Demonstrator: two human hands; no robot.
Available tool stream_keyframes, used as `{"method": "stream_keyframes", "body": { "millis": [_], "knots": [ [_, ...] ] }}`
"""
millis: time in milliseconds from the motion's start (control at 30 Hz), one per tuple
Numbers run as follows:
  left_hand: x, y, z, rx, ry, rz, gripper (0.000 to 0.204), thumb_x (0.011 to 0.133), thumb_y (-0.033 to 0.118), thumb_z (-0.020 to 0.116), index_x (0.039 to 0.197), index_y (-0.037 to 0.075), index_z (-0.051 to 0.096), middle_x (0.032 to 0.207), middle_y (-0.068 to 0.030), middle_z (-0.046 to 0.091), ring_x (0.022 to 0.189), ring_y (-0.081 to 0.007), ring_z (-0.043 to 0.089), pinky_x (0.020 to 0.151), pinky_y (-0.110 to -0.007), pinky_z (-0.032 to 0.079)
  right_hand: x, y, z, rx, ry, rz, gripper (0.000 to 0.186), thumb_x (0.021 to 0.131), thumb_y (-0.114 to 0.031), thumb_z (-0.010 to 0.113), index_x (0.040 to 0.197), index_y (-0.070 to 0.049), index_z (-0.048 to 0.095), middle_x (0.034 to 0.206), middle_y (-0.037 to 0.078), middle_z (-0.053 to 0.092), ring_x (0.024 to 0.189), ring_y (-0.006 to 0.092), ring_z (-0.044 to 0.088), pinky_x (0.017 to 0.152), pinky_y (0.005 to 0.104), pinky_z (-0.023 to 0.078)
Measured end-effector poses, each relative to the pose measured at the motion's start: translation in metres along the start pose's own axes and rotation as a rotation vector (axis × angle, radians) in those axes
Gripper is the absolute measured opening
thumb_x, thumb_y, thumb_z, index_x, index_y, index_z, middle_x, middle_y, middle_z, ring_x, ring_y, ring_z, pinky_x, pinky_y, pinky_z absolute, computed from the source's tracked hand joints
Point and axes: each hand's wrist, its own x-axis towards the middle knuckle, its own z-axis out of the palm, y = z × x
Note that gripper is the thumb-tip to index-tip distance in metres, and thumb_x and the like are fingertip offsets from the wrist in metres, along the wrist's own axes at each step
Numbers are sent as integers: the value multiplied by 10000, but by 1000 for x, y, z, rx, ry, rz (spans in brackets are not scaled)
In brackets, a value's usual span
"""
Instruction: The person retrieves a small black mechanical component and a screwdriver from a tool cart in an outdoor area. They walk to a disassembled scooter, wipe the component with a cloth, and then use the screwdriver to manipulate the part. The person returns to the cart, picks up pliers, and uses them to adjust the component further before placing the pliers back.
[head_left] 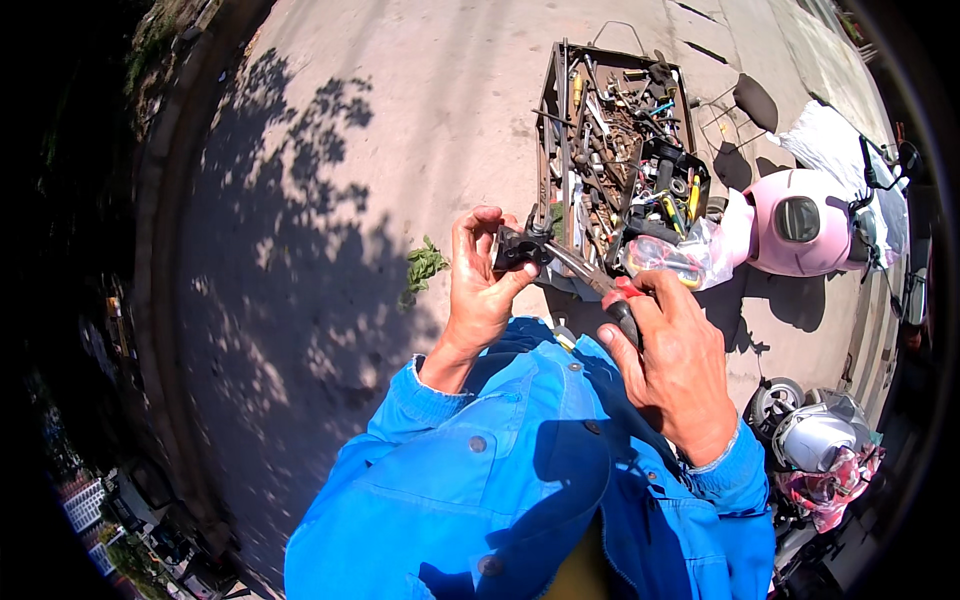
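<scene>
A person in a blue jacket (520, 470) works over sunlit pavement: the right hand (675, 365) wraps its fingers around the handles of pliers (590, 275), whose tip meets a small black metal part (518, 247) pinched between the left hand's (478, 285) thumb and fingers. Just beyond lies a cluttered tool tray (615, 150); farther right, a pink scooter (800, 220).

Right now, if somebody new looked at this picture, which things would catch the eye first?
First, the two hands in the middle: the left hand holds a small black metal part, and the right hand works pliers with red and black handles against it. Just behind stands an open toolbox crammed with tools, and a pink scooter is parked at the right.
</scene>
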Motion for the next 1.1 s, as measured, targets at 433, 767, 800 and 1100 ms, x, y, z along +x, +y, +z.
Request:
{"method": "stream_keyframes", "body": {
  "millis": [433, 767, 800, 1100],
  "knots": [
    [1, -2, -1, 408, -12, 152, 427, 875, -173, 693, 1165, 44, 466, 1332, -156, 553, 1216, -312, 674, 1034, -416, 590, 12, -17, -4, -217, -56, -47, 328, 826, -191, 807, 1055, 3, 675, 1149, 156, 590, 986, 345, 630, 775, 434, 550],
    [5, -4, -12, 531, -61, 384, 444, 853, -161, 727, 1145, 51, 468, 1275, -185, 599, 1186, -308, 687, 991, -390, 579, 24, -19, -15, -220, -195, -74, 340, 845, -214, 789, 1067, 10, 663, 1096, 162, 573, 967, 343, 619, 755, 445, 546],
    [6, -3, -13, 531, -61, 386, 445, 849, -162, 729, 1142, 51, 469, 1271, -187, 601, 1175, -302, 690, 990, -389, 578, 25, -18, -14, -201, -229, -58, 368, 851, -197, 785, 1131, 7, 663, 1127, 175, 577, 986, 352, 617, 793, 454, 542],
    [14, -5, -11, 524, -17, 442, 466, 763, -190, 743, 1087, 65, 524, 1202, -151, 628, 1081, -201, 651, 951, -316, 541, 12, -1, 33, -253, 30, -104, 268, 851, -215, 760, 956, 6, 652, 1028, 140, 568, 896, 327, 610, 667, 431, 551]
  ]
}}
